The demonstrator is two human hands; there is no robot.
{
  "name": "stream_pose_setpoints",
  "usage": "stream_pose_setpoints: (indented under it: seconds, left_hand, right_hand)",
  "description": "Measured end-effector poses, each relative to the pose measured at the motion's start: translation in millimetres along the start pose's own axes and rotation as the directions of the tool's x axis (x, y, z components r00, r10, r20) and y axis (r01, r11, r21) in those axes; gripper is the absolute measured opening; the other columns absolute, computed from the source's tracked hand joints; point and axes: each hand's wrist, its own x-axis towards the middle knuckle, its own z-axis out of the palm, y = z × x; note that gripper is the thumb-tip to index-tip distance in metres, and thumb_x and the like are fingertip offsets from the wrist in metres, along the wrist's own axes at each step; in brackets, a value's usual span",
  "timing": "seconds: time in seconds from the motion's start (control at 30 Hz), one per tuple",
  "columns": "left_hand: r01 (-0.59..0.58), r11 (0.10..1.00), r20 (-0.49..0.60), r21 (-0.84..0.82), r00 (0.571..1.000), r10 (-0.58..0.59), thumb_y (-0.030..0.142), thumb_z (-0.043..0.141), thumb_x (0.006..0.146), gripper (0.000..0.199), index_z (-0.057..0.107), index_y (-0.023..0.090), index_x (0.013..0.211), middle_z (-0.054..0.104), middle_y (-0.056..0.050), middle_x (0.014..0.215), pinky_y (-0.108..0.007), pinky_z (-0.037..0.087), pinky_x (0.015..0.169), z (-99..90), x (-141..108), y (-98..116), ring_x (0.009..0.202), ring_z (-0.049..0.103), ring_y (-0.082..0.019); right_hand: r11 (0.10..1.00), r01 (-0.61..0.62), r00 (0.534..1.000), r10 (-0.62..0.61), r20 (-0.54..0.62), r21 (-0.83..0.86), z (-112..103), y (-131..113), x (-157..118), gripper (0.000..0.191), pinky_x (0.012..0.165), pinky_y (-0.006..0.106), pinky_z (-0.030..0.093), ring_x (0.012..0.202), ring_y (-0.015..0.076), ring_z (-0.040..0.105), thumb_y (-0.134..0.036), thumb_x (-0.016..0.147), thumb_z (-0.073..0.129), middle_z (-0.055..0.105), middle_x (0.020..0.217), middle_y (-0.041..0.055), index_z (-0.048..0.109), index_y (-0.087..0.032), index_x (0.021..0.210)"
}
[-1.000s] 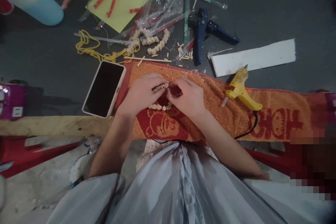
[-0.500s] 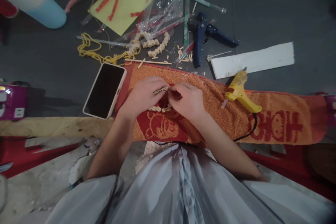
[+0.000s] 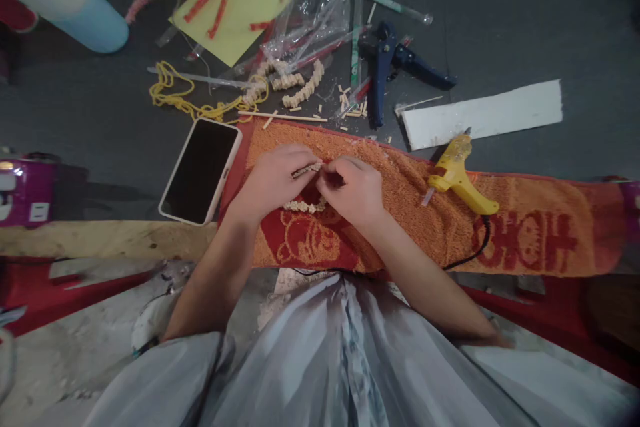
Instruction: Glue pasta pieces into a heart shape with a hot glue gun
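Over the orange and red towel [image 3: 405,193], my two hands meet at a curved chain of small pale wooden pieces [image 3: 306,207]. My left hand [image 3: 277,177] is closed round one stretch of the chain, which shows between thumb and fingers. My right hand [image 3: 355,190] pinches at the end of that stretch, its fingertips touching the left ones; whatever lies in the pinch is too small to make out. The lower part of the chain hangs or lies in a loop below the hands, above the towel's red patch.
A yellow glue gun [image 3: 460,177] lies right on the towel, its cord [image 3: 483,247] running to the front edge. Left is a phone [image 3: 201,170]. Beyond are a blue cutter [image 3: 385,73], white strip [image 3: 483,113], more wooden chains [image 3: 305,85], yellow string [image 3: 170,90] and plastic wrap [image 3: 313,13].
My right hand has shifted very slightly left, closer to my left hand. The chain and everything else stay in nearly the same place.
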Motion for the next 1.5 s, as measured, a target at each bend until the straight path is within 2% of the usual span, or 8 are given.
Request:
stream_pose_setpoints:
  seconds: [0.2, 0.37, 0.57, 0.8, 0.93, 1.17, 1.5]
  left_hand:
    - [0.031, 0.999, 0.022, -0.021, 0.999, -0.031, 0.025, 0.053, 0.091, 0.021, 0.072, 0.018, 0.095, 0.074, -0.004, 0.098, -0.03, 0.05, 0.088, -3.6, 0.4, 3.3, 0.095, 0.066, -0.017]
    - [0.075, 0.997, 0.005, -0.034, 0.997, -0.075, 0.025, 0.056, 0.09, 0.019, 0.072, 0.017, 0.095, 0.073, -0.004, 0.096, -0.028, 0.05, 0.086, -5.5, 0.9, 5.3, 0.093, 0.066, -0.017]
    - [0.065, 0.998, 0.001, -0.008, 0.998, -0.065, 0.023, 0.056, 0.089, 0.019, 0.072, 0.017, 0.097, 0.073, -0.005, 0.098, -0.029, 0.05, 0.086, -5.0, -0.3, 4.5, 0.094, 0.066, -0.017]
    - [0.061, 0.998, 0.004, 0.025, 0.998, -0.061, 0.021, 0.055, 0.088, 0.02, 0.071, 0.017, 0.098, 0.073, -0.004, 0.099, -0.03, 0.051, 0.087, -4.4, -0.6, 6.1, 0.096, 0.066, -0.018]
    - [0.064, 0.997, 0.006, 0.031, 0.998, -0.064, 0.023, 0.054, 0.089, 0.02, 0.071, 0.017, 0.098, 0.073, -0.004, 0.099, -0.031, 0.051, 0.088, -4.0, -0.1, 6.6, 0.096, 0.066, -0.018]
    - [0.052, 0.998, -0.009, 0.023, 0.999, -0.052, 0.023, 0.055, 0.088, 0.02, 0.072, 0.016, 0.096, 0.073, -0.004, 0.097, -0.03, 0.051, 0.086, -3.8, 0.2, 5.7, 0.094, 0.066, -0.018]
    - [0.044, 0.998, -0.002, 0.037, 0.999, -0.044, 0.026, 0.053, 0.09, 0.021, 0.072, 0.018, 0.095, 0.072, -0.005, 0.097, -0.034, 0.052, 0.087, -2.3, -0.2, 4.9, 0.094, 0.065, -0.019]
  right_hand:
    - [0.996, 0.001, 1.0, -0.003, 0.022, 0.086, 1.1, 6.4, -0.6, 0.014, 0.063, 0.029, 0.047, 0.066, 0.0169, 0.061, -0.021, 0.081, 0.054, 0.069, 0.071, 0.005, 0.064, -0.02, 0.07]
    - [0.983, 0.018, 0.999, -0.026, 0.041, 0.181, -4.6, 11.4, -1.4, 0.013, 0.072, 0.029, 0.052, 0.076, 0.0175, 0.067, -0.02, 0.083, 0.056, 0.074, 0.081, 0.005, 0.07, -0.02, 0.082]
    - [0.986, -0.018, 0.998, 0.009, 0.056, 0.165, -7.1, 9.1, 0.2, 0.013, 0.07, 0.029, 0.052, 0.075, 0.0169, 0.067, -0.031, 0.086, 0.063, 0.074, 0.079, 0.0037, 0.07, -0.021, 0.083]
    - [0.989, -0.002, 0.998, -0.006, 0.057, 0.146, -5.7, 7.0, 1.3, 0.014, 0.069, 0.028, 0.051, 0.074, 0.0165, 0.066, -0.028, 0.087, 0.059, 0.074, 0.08, 0.0047, 0.069, -0.02, 0.08]
    - [0.993, -0.041, 0.998, 0.034, 0.061, 0.109, -4.4, 3.7, 0.6, 0.012, 0.067, 0.029, 0.05, 0.071, 0.0168, 0.064, -0.025, 0.084, 0.059, 0.073, 0.079, 0.0045, 0.067, -0.02, 0.079]
    - [0.982, -0.13, 0.991, 0.122, 0.06, 0.136, -2.7, 0.1, -0.1, 0.009, 0.067, 0.029, 0.049, 0.07, 0.0166, 0.063, -0.026, 0.082, 0.061, 0.072, 0.077, 0.004, 0.064, -0.02, 0.075]
    - [0.959, -0.25, 0.966, 0.237, 0.105, 0.132, -1.9, -6.1, 1.9, 0.004, 0.069, 0.03, 0.048, 0.07, 0.0167, 0.062, -0.023, 0.076, 0.061, 0.069, 0.075, 0.0023, 0.062, -0.021, 0.073]
